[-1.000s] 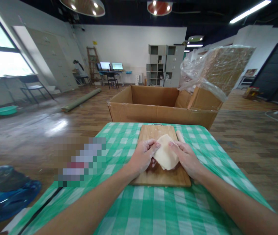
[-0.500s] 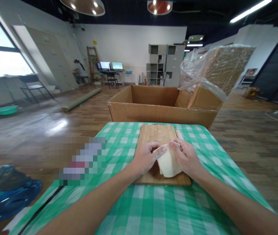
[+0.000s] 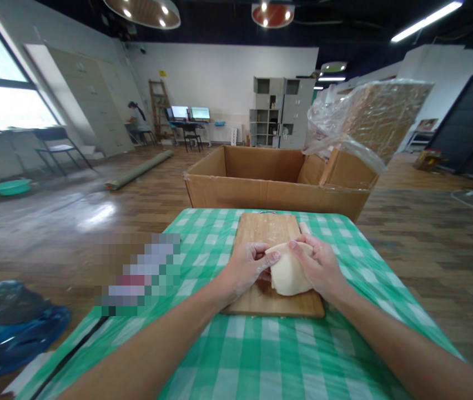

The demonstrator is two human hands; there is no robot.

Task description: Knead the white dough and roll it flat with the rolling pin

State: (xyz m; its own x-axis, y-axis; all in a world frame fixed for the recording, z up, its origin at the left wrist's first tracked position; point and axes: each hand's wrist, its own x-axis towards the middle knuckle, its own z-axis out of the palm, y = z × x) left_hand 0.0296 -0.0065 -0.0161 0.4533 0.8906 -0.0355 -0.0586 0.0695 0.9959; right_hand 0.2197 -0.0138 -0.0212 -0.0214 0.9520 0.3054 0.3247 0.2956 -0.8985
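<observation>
A sheet of pale dough (image 3: 290, 275) hangs between my two hands above a wooden cutting board (image 3: 267, 228). My left hand (image 3: 251, 266), dusted with flour, pinches the dough's upper left edge between thumb and fingers. On the other side my right hand (image 3: 317, 264) grips the upper right edge, its thumb lying on the near face. The fingers behind the dough are partly hidden. Whether the sheet's lower edge touches the board I cannot tell. A rolling pin (image 3: 304, 228) lies along the board's right side, mostly covered by my right hand.
The board rests on a table with a green checked cloth (image 3: 236, 355). A blurred-out object (image 3: 140, 275) with a black cord lies at the left edge. Beyond the table stands a large open cardboard box (image 3: 270, 191). Blue plastic bags (image 3: 11, 328) sit at lower left; a person (image 3: 139, 119) sits far back.
The dough's lower edge has risen a little and the sheet looks shorter and wider. Both hands keep their hold, with only slight movement.
</observation>
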